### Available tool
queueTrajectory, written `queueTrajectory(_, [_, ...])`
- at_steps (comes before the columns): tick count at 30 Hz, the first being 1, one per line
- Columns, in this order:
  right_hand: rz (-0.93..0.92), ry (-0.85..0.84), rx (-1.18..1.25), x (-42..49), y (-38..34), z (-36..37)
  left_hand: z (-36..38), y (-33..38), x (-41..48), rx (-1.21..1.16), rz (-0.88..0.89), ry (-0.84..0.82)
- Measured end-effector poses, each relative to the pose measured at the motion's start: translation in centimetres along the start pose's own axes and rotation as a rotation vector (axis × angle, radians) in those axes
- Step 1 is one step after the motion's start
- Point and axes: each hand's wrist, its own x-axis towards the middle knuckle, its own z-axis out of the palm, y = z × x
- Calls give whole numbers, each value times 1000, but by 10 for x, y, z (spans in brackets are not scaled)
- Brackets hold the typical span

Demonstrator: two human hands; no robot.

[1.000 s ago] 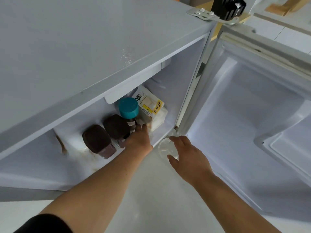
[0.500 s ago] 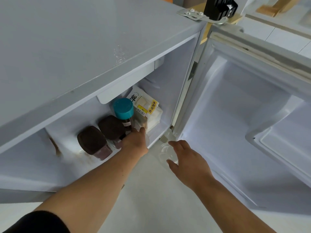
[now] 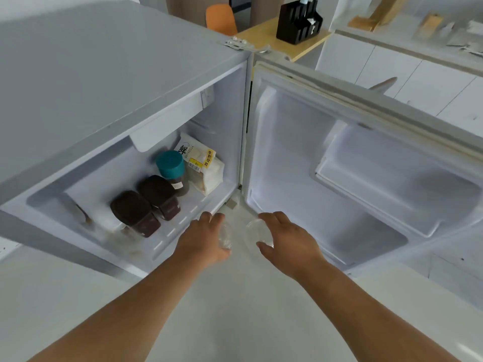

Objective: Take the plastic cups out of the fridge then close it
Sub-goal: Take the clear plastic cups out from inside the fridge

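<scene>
The small grey fridge (image 3: 104, 74) stands open, its door (image 3: 366, 165) swung wide to the right. My left hand (image 3: 203, 239) is just outside the front edge of the lower shelf, shut on a clear plastic cup (image 3: 225, 237) that shows at its fingers. My right hand (image 3: 285, 237) is beside it, in front of the door hinge, holding a second clear plastic cup (image 3: 257, 232) with the rim facing me. Both cups are outside the fridge, close together, above the pale floor.
On the shelf remain two dark brown-lidded containers (image 3: 136, 212), a jar with a teal lid (image 3: 171, 164) and a white bread bag (image 3: 202, 168). A black organiser (image 3: 298, 20) sits on a wooden table behind the fridge. White cabinets (image 3: 418, 79) run along the right.
My left hand has drawn back out of the fridge shelf with a clear cup. My right hand stayed near the hinge with its cup. My view has risen.
</scene>
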Motion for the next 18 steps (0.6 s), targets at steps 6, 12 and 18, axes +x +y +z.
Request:
queueTrajectory(6, [-10, -2, -3, -56, 7, -22, -13, 33, -56, -39, -1, -14])
queueTrajectory(12, [-86, -17, 4, -105, 1, -32, -13, 48, -120, -11, -36, 8])
queueTrajectory(18, [-178, -52, -3, -131, -24, -22, -6, 34, -184, 14, -74, 32])
